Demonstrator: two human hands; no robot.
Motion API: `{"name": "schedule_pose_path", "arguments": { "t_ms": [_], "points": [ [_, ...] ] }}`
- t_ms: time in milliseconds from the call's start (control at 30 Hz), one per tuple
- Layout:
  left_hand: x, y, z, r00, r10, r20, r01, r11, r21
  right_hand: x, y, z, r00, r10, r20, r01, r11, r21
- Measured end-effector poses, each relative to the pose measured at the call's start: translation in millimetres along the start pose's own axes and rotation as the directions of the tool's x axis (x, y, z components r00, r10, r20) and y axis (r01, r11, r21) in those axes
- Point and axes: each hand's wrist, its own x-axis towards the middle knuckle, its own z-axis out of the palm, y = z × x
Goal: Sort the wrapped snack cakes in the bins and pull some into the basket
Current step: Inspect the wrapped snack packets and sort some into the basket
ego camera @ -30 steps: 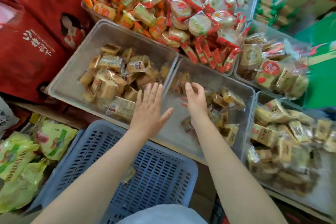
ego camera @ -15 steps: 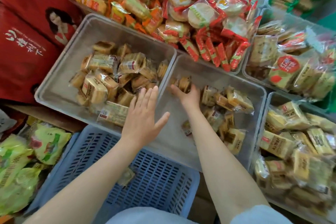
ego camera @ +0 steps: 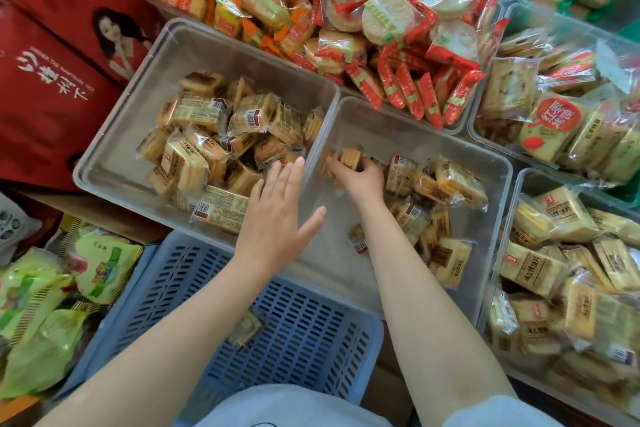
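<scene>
Right hand point(ego camera: 360, 180) curls round a snack cake point(ego camera: 349, 158) at middle bin's point(ego camera: 408, 142) far-left corner, basket point(ego camera: 294, 329) straight back toward body; left hand point(ego camera: 277, 218) hovers flat, fingers together, thumb out, empty.

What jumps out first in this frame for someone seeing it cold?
The two bare arms reaching in from the bottom: the right hand grips a wrapped snack cake at the far left of the middle clear bin, while the left hand hangs flat and open over the wall between the bins. Behind them a heap of red-wrapped rice crackers dominates the top, and a blue slotted basket sits nearest, holding one packet.
</scene>
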Motion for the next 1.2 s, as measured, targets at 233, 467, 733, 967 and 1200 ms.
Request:
{"name": "schedule_pose_path", "arguments": {
  "t_ms": [233,467,733,967,1200],
  "points": [
    [-1,0,-1,1.000,0.003,-0.002,-0.003,0.999,-0.032,-23,5,6,0.998,-0.029,0.052,0.022,0.992,0.124],
    [-4,3,-11,0.999,0.040,0.015,-0.039,0.997,-0.069,-64,9,0,0.988,-0.067,0.142,0.042,0.984,0.171],
    [-69,0,-25,0.991,0.056,-0.125,-0.108,0.883,-0.457,-137,11,-4,0.962,-0.145,0.230,0.113,0.982,0.149],
    [-131,3,-43,0.998,-0.038,-0.049,-0.014,0.627,-0.779,-205,23,-5,0.910,-0.178,0.375,0.127,0.979,0.158],
    [-199,-11,-58,0.893,-0.251,0.373,0.372,-0.053,-0.927,-254,53,-4,0.890,-0.080,0.449,0.011,0.988,0.154]
  ]
}}
